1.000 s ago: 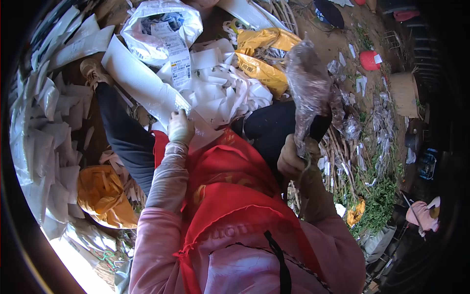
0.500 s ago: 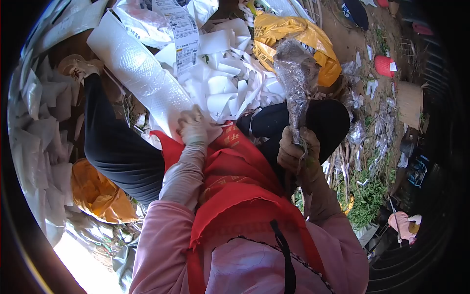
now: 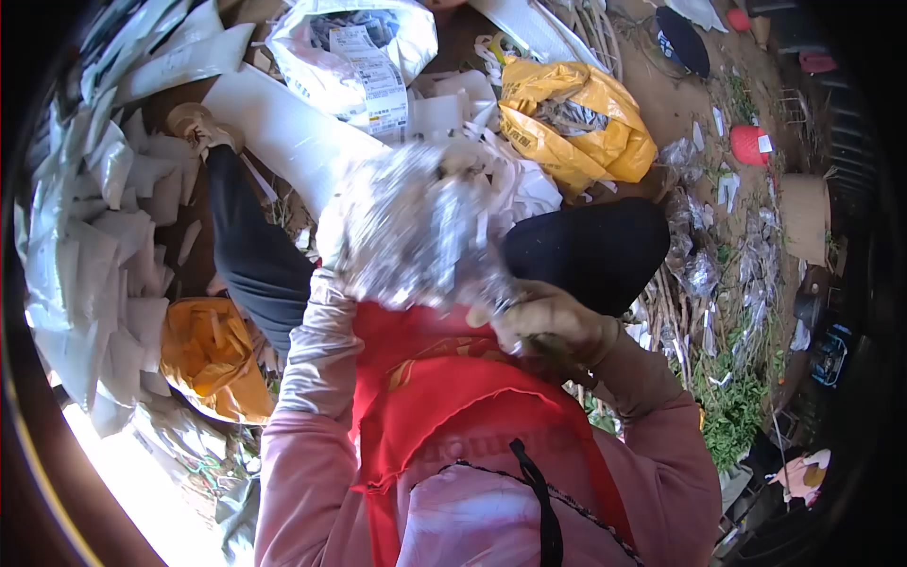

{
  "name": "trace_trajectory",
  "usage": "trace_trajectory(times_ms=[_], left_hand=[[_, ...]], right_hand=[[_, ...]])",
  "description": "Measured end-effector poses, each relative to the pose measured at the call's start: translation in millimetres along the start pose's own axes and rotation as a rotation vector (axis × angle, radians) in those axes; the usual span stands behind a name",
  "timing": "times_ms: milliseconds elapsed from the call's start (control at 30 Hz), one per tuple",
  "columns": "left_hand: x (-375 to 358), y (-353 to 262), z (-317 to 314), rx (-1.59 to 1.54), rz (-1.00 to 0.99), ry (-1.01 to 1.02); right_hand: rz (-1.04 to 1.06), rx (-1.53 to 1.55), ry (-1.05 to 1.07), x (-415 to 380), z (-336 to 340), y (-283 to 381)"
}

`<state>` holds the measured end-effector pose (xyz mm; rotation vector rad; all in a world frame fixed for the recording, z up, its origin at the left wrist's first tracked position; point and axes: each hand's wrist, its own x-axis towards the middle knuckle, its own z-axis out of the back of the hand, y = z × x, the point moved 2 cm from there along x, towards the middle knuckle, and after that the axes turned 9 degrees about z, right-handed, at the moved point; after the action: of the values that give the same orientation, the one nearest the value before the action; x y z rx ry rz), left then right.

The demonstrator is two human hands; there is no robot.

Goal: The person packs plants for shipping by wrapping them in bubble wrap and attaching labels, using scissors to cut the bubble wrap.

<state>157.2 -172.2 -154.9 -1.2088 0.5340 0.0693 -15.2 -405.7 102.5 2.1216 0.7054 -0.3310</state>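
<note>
My right hand (image 3: 548,326) is closed around the narrow neck of a plastic-wrapped bundle (image 3: 425,227). The clear film is crinkled and shiny, and motion smears it. Its wide end lies over my lap, toward my left arm. My left hand (image 3: 333,231) is almost wholly hidden behind that bundle, at the near end of a long white padded sheet (image 3: 274,123), so its fingers do not show. A red apron (image 3: 425,350) covers my lap beneath the bundle.
A white bag (image 3: 354,57) with a printed label and a yellow plastic bag (image 3: 576,123) stand ahead. White packing pieces (image 3: 85,274) pile up on the left, near an orange bag (image 3: 213,359). Bare stems and leafy plants (image 3: 727,406) lie right. Another person (image 3: 803,472) is at far right.
The plastic-wrapped bundle has swung left and down from above my right knee to over my lap, still in my right hand. It now covers my left hand, which was on the white sheet.
</note>
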Motion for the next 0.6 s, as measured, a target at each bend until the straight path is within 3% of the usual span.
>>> trace_trajectory(times_ms=[33, 100, 167, 200, 233, 300, 433, 467, 600], left_hand=[[-14, -20, -3, -0.243, -0.001, 0.136], [-40, -60, -6, -0.729, 0.0, 0.417], [-44, -68, 7, -0.846, 0.117, 0.366], [-44, -74, 16, -0.263, -0.025, 0.054], [-55, -78, 22, -0.077, -0.059, -0.031], [-72, -95, 26, 0.049, -0.045, -0.067], [-96, -131, 14, 0.204, -0.226, -0.035], [-98, -134, 15, 0.281, -0.406, -0.037], [-104, -133, 11, 0.301, -0.316, 0.011]], right_hand=[[-0.072, 0.144, 0.052, 2, -3, -9], [-0.083, 0.102, 0.01, 3, -9, -17], [-0.103, 0.04, -0.037, 4, -5, -25], [-0.112, -0.008, -0.057, 3, 1, -30], [-0.124, -0.054, -0.077, 4, 7, -37], [-0.111, -0.126, -0.131, 6, 18, -54], [-0.037, -0.298, -0.181, 13, 31, -78], [-0.009, -0.302, -0.171, 16, 32, -83], [-0.013, -0.363, -0.165, 29, 38, -97]])
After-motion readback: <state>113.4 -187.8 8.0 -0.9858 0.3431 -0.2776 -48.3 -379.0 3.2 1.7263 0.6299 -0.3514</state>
